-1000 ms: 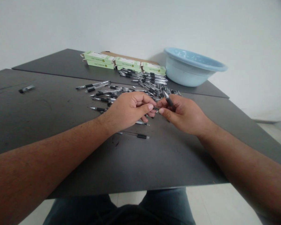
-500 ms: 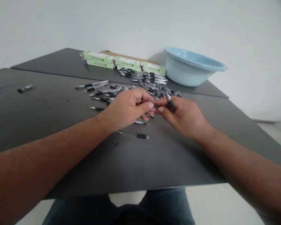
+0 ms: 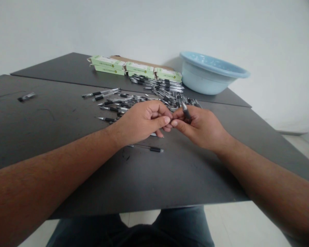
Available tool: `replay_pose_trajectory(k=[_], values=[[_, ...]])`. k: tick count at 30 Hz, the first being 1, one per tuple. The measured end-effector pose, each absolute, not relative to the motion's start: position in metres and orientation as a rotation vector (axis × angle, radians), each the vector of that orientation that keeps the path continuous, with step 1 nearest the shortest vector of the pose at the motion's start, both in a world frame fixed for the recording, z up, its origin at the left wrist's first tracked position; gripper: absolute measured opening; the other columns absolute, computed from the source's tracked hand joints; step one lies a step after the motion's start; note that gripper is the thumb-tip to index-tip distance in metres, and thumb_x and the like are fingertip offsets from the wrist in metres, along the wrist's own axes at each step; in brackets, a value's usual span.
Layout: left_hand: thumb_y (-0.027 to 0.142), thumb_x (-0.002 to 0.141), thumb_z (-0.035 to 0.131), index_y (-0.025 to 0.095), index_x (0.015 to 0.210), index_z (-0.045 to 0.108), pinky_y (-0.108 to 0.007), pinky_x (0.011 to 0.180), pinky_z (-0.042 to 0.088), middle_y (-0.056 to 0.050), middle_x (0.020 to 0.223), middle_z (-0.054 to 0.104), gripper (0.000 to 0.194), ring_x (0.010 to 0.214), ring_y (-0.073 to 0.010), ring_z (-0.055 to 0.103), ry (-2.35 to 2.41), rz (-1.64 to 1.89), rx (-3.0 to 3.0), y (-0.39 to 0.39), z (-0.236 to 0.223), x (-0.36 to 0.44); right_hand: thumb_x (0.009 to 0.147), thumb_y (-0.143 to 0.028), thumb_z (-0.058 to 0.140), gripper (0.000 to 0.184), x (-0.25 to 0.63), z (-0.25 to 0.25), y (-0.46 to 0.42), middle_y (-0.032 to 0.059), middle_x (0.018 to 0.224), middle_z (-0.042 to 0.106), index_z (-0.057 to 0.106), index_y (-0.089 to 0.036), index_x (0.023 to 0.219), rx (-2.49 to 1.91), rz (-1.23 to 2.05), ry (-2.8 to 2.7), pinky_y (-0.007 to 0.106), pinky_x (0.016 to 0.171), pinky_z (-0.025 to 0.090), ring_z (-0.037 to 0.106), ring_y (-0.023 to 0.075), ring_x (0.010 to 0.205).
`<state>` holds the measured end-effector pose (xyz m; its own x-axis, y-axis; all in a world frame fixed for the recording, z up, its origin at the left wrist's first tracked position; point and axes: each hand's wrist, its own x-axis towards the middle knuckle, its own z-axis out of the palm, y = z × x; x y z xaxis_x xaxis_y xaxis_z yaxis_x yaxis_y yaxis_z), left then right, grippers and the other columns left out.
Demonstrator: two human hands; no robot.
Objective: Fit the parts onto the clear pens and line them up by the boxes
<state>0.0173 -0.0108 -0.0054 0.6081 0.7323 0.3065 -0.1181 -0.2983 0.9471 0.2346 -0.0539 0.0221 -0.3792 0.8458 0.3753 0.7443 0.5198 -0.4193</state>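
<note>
My left hand (image 3: 146, 120) and my right hand (image 3: 202, 127) meet fingertip to fingertip above the table. Thumb and forefinger of the left are pinched together; whatever they hold is hidden. The right hand is closed, with a pen (image 3: 185, 109) tucked against its fingers, its clear tip pointing up and its black grip showing. Its thumb and forefinger also pinch at the meeting point, where I cannot make out any small piece. Behind the hands lies a pile of pens (image 3: 167, 94) with black grips. Nearer to me, one pen (image 3: 156, 149) lies flat below the left hand.
Green and white boxes (image 3: 109, 68) are stacked in a row at the back. A light blue basin (image 3: 206, 80) stands behind to the right. On the far left of the dark table (image 3: 154, 185) lies a short pen part (image 3: 27, 97).
Both hands have come slightly closer together and lower at the fingertips. The small dark piece that showed between them is now covered. The pen in the right hand has barely shifted.
</note>
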Motion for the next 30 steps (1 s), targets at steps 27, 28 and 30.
replay_pose_trajectory(k=[27, 28, 30], values=[[0.019, 0.09, 0.068, 0.021, 0.104, 0.073, -0.028, 0.079, 0.057, -0.002, 0.1, 0.076, 0.015, 0.086, -0.0159, 0.072, 0.741, 1.158, 2.262, -0.0126, -0.0082, 0.0136, 0.097, -0.031, 0.059, 0.023, 0.2304, 0.0259, -0.0526, -0.0016, 0.067, 0.066, 0.069, -0.019, 0.079, -1.374, 0.408, -2.154, 0.028, 0.06, 0.039, 0.059, 0.015, 0.063], [0.018, 0.09, 0.068, 0.021, 0.104, 0.074, -0.028, 0.08, 0.057, -0.001, 0.1, 0.076, 0.015, 0.087, -0.0159, 0.072, 0.752, 1.155, 2.277, -0.0132, -0.0071, 0.0135, 0.097, -0.031, 0.059, 0.024, 0.23, 0.0262, -0.0531, -0.0017, 0.066, 0.065, 0.069, -0.02, 0.078, -1.373, 0.423, -2.158, 0.028, 0.06, 0.039, 0.059, 0.0149, 0.063], [0.017, 0.09, 0.068, 0.022, 0.104, 0.076, -0.029, 0.082, 0.056, -0.001, 0.099, 0.076, 0.016, 0.089, -0.0164, 0.072, 0.775, 1.152, 2.312, -0.0141, -0.005, 0.013, 0.097, -0.031, 0.059, 0.025, 0.2293, 0.0269, -0.0543, -0.0022, 0.064, 0.064, 0.069, -0.02, 0.077, -1.375, 0.454, -2.158, 0.028, 0.059, 0.038, 0.057, 0.0144, 0.061]])
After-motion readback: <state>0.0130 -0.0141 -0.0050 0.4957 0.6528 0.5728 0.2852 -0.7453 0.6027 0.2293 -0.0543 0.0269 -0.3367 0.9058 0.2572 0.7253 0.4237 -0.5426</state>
